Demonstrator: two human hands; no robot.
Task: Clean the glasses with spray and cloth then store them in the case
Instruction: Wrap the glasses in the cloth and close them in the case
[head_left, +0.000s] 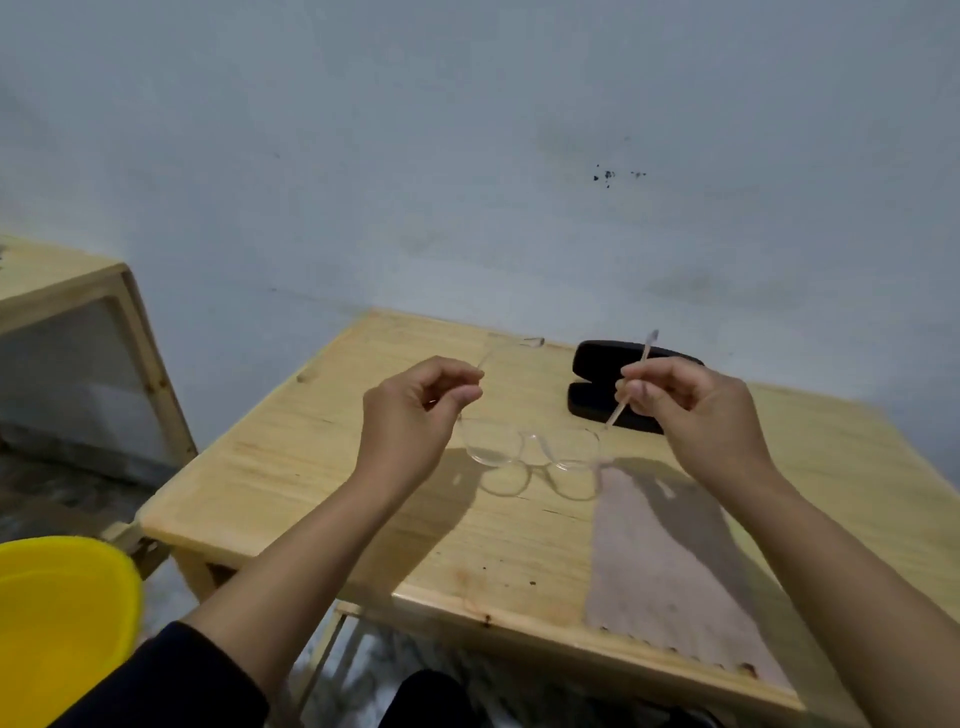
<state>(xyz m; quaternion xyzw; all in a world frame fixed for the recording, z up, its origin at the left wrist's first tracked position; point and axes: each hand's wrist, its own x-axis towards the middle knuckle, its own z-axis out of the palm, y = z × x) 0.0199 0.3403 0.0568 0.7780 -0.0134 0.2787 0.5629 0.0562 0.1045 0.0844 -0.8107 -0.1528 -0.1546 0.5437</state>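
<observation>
1. Nearest the camera, a dark sleeve (171, 675) covers the left upper forearm, and a round yellow plastic basin (57, 618) sits low at the left, off the table.
2. A flat, pale pinkish-grey cleaning cloth (670, 566) lies on the right front part of the light wooden table (322, 467), its toothed edge at the table's near edge.
3. Both bare forearms reach forward over the table, the right one crossing above the cloth.
4. The clear, transparent-framed glasses (530, 447) are held in the air above the table's middle, lenses hanging downward and temples open, with their shadow on the wood just below.
5. The left hand (415, 410) has its fingers curled, thumb and fingertips pinching the left temple.
6. The right hand (685, 405) is likewise curled, pinching the right temple, whose tip sticks up past the fingers.
7. Beyond the right hand, a black hard glasses case (597, 384) stands open near the table's far edge.
8. At the far left stands a second light wooden piece of furniture (78, 312) against the pale grey wall (467, 156).
</observation>
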